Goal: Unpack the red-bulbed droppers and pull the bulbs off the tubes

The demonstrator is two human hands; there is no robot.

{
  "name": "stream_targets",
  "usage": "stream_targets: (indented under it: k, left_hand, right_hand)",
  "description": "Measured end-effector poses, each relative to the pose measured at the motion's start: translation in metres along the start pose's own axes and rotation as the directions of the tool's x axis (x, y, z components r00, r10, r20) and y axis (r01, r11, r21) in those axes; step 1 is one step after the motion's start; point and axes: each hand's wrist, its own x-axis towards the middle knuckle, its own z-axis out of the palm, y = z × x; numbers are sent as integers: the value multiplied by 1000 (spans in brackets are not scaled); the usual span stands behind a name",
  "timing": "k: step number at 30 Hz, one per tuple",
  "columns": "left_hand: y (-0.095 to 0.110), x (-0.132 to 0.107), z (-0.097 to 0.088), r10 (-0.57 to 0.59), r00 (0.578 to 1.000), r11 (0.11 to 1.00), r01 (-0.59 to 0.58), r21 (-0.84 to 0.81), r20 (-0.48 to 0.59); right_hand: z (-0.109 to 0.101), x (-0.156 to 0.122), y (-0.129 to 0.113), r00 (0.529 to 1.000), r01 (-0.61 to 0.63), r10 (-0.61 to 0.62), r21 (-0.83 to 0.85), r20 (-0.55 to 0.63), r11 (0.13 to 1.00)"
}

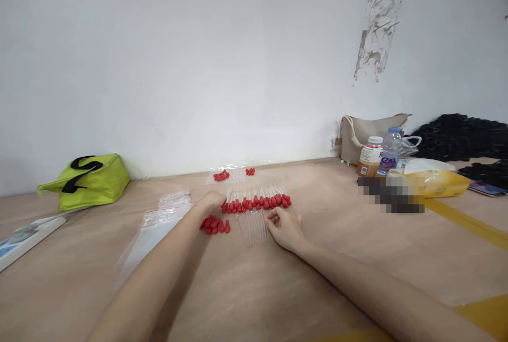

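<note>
Thin clear dropper tubes with red rubber bulbs (257,203) lie side by side in a row, bulbs toward me. My left hand (212,200) is at the row's left end, closed, its fingertips partly hidden against the red bulbs there. Loose red bulbs (216,225) form a small group just below that hand. In front of the row, several bare clear tubes (252,230) lie roughly parallel. My right hand (283,226) rests at their right edge with thumb and fingers curled together; whatever is between the fingertips is too small to make out.
Behind the row lies a clear bag (238,175) with more droppers. Flat plastic bags (159,223) lie left, near a lime-green bag (91,180) and a white box (29,241). Bottles (370,156), a beige bag (357,129), a yellow packet (446,183) and a black heap (464,138) stand right.
</note>
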Motion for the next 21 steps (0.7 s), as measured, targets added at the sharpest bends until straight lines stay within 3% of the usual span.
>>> stream_targets:
  k: [3,6,8,10,13,16,18,21]
  left_hand:
    - [-3,-19,-11,94,995,995,-94,-45,15]
    - [-11,-54,-13,280,959,953,-282,-114,-34]
    - [-17,-81,-7,493,865,855,-502,-134,-95]
    - [-22,-104,3,591,791,785,-609,-110,-162]
    - [-25,-123,20,696,672,685,-727,-47,-251]
    - [-24,-125,31,753,558,604,-797,27,-348]
    - [-23,-122,35,765,516,579,-813,59,-386]
    - [-23,-121,36,779,493,555,-830,58,-386]
  right_hand:
    - [-1,-1,-1,1000,-4,4,27,7,1000]
    - [-2,-1,-1,993,46,-32,120,-117,992]
    - [-5,-1,0,965,150,-93,223,-245,963]
    - [-9,-2,1,933,283,-188,303,-306,910]
    - [-18,-5,1,893,439,-384,273,-234,856]
    - [-22,-10,-1,814,579,-569,75,-120,812]
    - [-19,-11,-2,742,664,-666,-54,-74,746]
    - [-11,-12,0,647,750,-762,-160,-21,641]
